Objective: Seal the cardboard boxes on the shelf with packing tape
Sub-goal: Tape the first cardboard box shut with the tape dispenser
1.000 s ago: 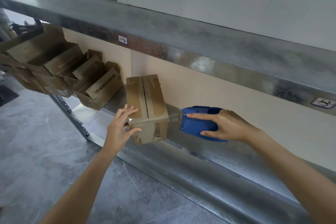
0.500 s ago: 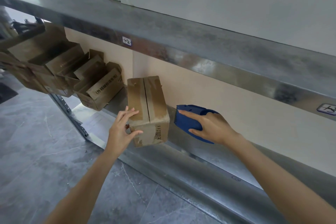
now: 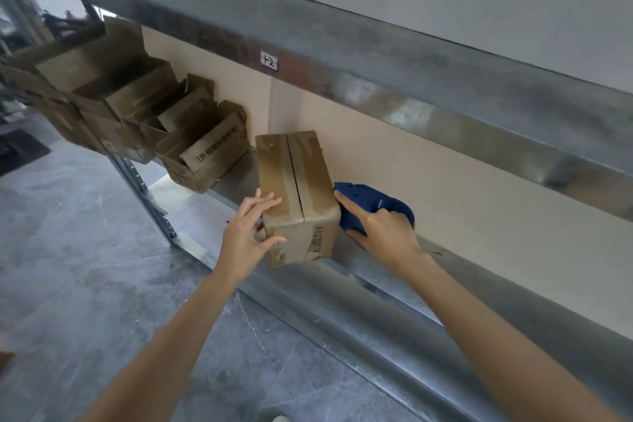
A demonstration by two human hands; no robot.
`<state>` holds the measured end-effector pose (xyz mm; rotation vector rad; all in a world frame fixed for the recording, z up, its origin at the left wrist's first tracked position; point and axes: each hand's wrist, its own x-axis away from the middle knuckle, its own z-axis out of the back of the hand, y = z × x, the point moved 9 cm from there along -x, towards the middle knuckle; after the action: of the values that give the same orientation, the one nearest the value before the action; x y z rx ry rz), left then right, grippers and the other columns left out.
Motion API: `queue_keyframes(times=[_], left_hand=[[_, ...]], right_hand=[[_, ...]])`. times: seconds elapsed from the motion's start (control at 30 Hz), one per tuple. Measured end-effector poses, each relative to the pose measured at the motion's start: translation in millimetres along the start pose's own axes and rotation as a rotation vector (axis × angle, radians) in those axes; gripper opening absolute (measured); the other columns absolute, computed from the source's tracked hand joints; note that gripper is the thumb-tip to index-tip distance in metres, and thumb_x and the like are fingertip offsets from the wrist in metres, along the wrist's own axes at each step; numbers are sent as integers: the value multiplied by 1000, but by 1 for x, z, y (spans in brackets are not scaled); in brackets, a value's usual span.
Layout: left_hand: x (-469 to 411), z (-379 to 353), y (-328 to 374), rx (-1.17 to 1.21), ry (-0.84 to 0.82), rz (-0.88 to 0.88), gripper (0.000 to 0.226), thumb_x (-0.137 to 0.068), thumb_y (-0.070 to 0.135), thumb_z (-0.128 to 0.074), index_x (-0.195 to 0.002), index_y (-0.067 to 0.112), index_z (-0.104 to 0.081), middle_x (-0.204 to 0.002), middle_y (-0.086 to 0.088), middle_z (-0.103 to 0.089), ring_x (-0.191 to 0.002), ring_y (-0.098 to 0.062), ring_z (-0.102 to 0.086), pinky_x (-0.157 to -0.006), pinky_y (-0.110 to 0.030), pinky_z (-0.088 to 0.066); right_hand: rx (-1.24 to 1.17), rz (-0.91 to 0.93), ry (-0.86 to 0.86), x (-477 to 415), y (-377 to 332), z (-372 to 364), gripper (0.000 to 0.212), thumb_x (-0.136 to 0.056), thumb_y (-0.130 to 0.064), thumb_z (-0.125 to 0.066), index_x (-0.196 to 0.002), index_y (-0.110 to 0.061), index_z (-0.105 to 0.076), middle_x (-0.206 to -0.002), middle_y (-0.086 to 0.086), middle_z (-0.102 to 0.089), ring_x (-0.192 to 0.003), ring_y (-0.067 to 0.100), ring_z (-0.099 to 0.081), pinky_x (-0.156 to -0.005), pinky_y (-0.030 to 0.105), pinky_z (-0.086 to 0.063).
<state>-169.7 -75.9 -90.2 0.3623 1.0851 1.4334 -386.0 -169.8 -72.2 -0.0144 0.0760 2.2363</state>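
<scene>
A closed cardboard box (image 3: 301,181) with its two top flaps meeting at a centre seam stands on the metal shelf (image 3: 394,288) near the front edge. My left hand (image 3: 248,233) grips its front left corner, fingers on the top flap and thumb on the front face. Right beside the box, my right hand (image 3: 383,233) holds a blue tape dispenser (image 3: 373,205), which touches the box's right side. My index finger lies stretched along the dispenser's top.
Several open cardboard boxes (image 3: 202,154) with raised flaps sit farther left on the shelf. An upper metal shelf beam (image 3: 342,79) with a small label runs overhead. A beige back wall is behind. Grey tiled floor (image 3: 85,267) lies below.
My right hand has brought the blue dispenser leftward until it touches the box's right side. My left hand has stayed on the box's front left corner.
</scene>
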Motion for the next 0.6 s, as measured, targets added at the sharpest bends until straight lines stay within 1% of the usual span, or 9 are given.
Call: queue_keyframes(times=[0.07, 0.1, 0.17, 0.23, 0.27, 0.33, 0.47, 0.53, 0.6], left_hand=[[0, 1, 0, -8, 0, 4, 74, -69, 21, -87, -136, 24, -56, -134, 24, -45, -144, -1, -29, -106, -43, -47], [1, 0, 0, -7, 3, 7, 74, -69, 20, -87, -136, 23, -56, -135, 20, -46, -144, 1, -27, -107, -41, -47], [1, 0, 0, 7, 14, 13, 74, -70, 18, -87, -136, 20, -56, -136, 15, -47, -145, 2, -26, -106, -39, -47], [1, 0, 1, 23, 17, 15, 73, -70, 17, -87, -136, 20, -56, -136, 14, -47, -144, 2, -26, -106, -39, -47], [2, 0, 1, 22, 17, 12, 73, -70, 17, -87, -136, 20, -56, -137, 13, -47, -144, 2, -27, -107, -40, -47], [2, 0, 1, 11, 17, 2, 74, -70, 16, -87, -137, 20, -56, -138, 12, -47, -144, 1, -27, -107, -41, -47], [2, -1, -1, 21, 10, 21, 75, -70, 15, -87, -137, 20, -55, -139, 11, -47, -146, -2, -26, -106, -46, -47], [2, 0, -2, 15, 13, 23, 75, -69, 16, -87, -137, 20, -55, -138, 11, -47, -145, -2, -27, -105, -46, -48], [2, -1, -2, 12, 15, 27, 75, -69, 16, -87, -137, 20, -55, -138, 11, -47, -145, -1, -27, -106, -45, -47]], right_hand=[[-180, -86, -34, -1, 13, -17, 74, -98, -37, -52, -154, -44, -3, -104, 8, -69, -74, 25, -66, -55, 32, -51], [-270, -153, -66, 2, 24, -27, 74, -98, -39, -52, -154, -46, -3, -102, 7, -68, -75, 25, -66, -59, 35, -54], [-387, -267, -144, 9, 45, -50, 73, -100, -39, -50, -154, -44, -1, -86, 6, -67, -66, 24, -62, -58, 36, -53], [-425, -321, -228, 17, 58, -73, 75, -101, -32, -49, -155, -41, 3, -72, 9, -64, -57, 23, -58, -49, 34, -47], [-425, -335, -254, 19, 62, -82, 76, -101, -29, -49, -155, -39, 4, -63, 7, -58, -52, 20, -53, -43, 30, -42], [-441, -357, -261, 22, 68, -94, 76, -101, -27, -48, -155, -37, 5, -55, 3, -49, -47, 16, -46, -40, 26, -34], [-554, -360, -232, 20, 72, -107, 78, -101, -26, -49, -152, -40, 7, -61, 14, -57, -49, 22, -50, -47, 36, -43], [-571, -350, -198, 19, 73, -108, 81, -101, -26, -51, -154, -39, 8, -53, 9, -51, -42, 18, -42, -41, 31, -37], [-538, -349, -193, 19, 75, -109, 82, -100, -30, -51, -154, -38, 11, -52, 6, -50, -40, 16, -42, -39, 29, -36]])
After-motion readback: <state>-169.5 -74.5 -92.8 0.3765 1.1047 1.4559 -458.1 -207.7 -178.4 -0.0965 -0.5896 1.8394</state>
